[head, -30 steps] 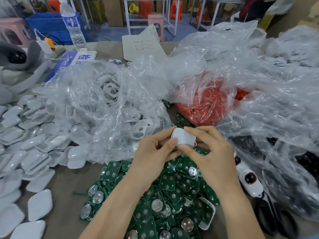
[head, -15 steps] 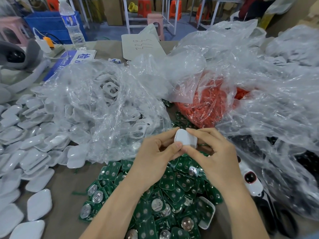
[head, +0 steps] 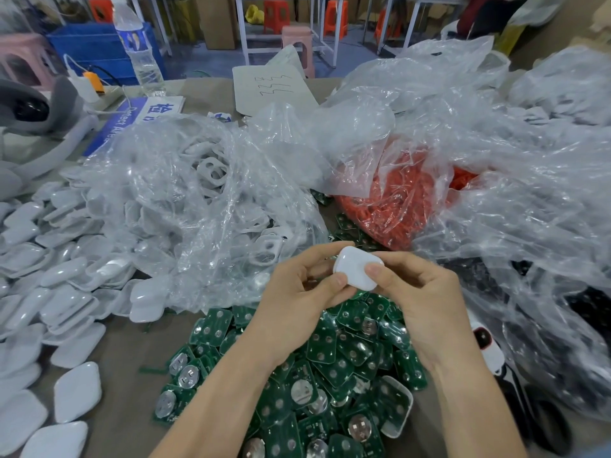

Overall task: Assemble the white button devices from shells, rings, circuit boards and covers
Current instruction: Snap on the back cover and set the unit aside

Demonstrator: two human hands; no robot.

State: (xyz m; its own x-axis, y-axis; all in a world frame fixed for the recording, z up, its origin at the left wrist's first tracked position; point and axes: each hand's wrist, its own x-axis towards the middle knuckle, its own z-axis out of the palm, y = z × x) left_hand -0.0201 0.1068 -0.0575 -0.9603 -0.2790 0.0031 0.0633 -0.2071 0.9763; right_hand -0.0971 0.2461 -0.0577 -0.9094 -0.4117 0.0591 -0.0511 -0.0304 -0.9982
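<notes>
Both hands hold one white button device (head: 356, 266) above a heap of green circuit boards (head: 330, 375). My left hand (head: 297, 299) pinches its left side, thumb on the near edge and fingers behind. My right hand (head: 420, 299) grips the right side with the thumb pressing on its top face. Its smooth rounded back faces me. White covers (head: 49, 269) lie piled at the left. A clear bag of white shells (head: 198, 209) sits behind the hands, and a bag of orange rings (head: 396, 206) lies at centre right.
A finished device with a red button (head: 482, 338) lies right of the boards, beside black parts under clear plastic (head: 545, 292). An open white shell (head: 396, 411) rests on the boards. A water bottle (head: 139, 47) and blue sign (head: 132, 117) stand at the far left.
The device has turned in my hands so its smooth face shows more fully, and my right thumb has moved onto its top.
</notes>
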